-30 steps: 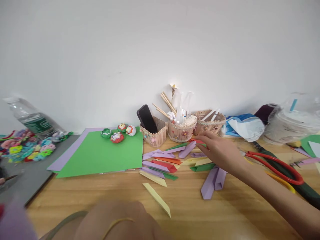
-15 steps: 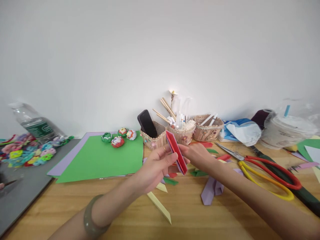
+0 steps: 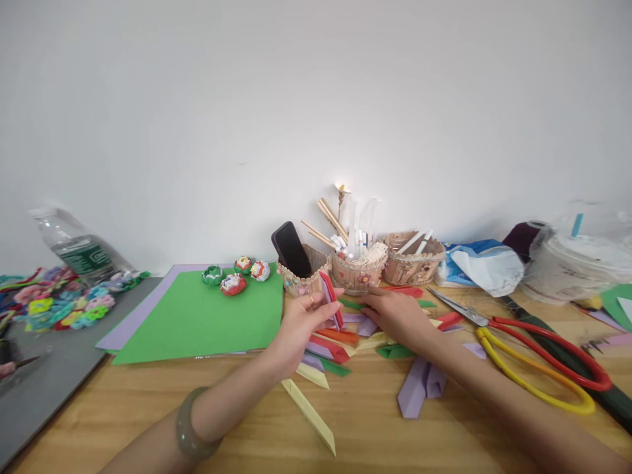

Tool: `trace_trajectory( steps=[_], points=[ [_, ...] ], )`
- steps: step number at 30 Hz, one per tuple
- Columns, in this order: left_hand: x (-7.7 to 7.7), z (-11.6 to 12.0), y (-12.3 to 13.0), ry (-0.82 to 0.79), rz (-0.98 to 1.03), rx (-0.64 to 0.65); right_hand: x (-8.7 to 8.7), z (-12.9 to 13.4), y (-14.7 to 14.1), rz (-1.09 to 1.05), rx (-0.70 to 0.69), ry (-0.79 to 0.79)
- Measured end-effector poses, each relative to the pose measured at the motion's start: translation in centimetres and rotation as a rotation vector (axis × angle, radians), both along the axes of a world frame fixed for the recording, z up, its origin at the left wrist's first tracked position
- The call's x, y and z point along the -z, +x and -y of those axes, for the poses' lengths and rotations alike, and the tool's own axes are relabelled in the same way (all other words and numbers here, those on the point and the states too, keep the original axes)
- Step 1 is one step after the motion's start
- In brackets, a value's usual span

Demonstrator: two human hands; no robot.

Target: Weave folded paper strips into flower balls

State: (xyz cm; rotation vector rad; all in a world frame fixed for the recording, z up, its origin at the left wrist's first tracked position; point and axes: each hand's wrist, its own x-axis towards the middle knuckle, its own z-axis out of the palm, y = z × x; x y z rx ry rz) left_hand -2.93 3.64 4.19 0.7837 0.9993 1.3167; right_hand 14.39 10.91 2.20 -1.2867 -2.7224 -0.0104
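My left hand (image 3: 300, 329) pinches a narrow bundle of folded red and purple paper strips (image 3: 332, 301), held upright and tilted above the table. My right hand (image 3: 399, 317) reaches down into a loose pile of folded strips, its fingers bent together at a purple strip (image 3: 367, 328) and a green strip (image 3: 351, 305). Whatever those fingertips grip is hidden. Red, orange and yellow strips spread beneath both hands. A pale yellow strip (image 3: 311, 418) lies nearer me, and folded purple pieces (image 3: 413, 390) lie below my right wrist.
Green paper sheet (image 3: 197, 322) on the left carries several small paper flowers (image 3: 232, 284). Decorated baskets (image 3: 359, 275) stand along the wall, one holding a phone (image 3: 291, 249). Open-bladed scissors (image 3: 543, 342) lie right, near a lidded cup (image 3: 573, 263). A bottle (image 3: 79, 250) leans at far left.
My hands have come apart. The left keeps the red and purple bundle and has shifted slightly left; the right has lowered into the strip pile. The view has shifted a little.
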Motion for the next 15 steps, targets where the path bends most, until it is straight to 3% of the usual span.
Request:
trace_trajectory(
  steps=[10,15],
  points=[
    [0.0,-0.5,-0.6,-0.018,-0.024,-0.099,-1.4,0.2,2.1,-0.482,0.096,-0.132],
    [-0.1,-0.8,-1.1,0.013,-0.050,-0.131,-2.0,0.2,4.5,-0.856,0.173,-0.479]
  ],
)
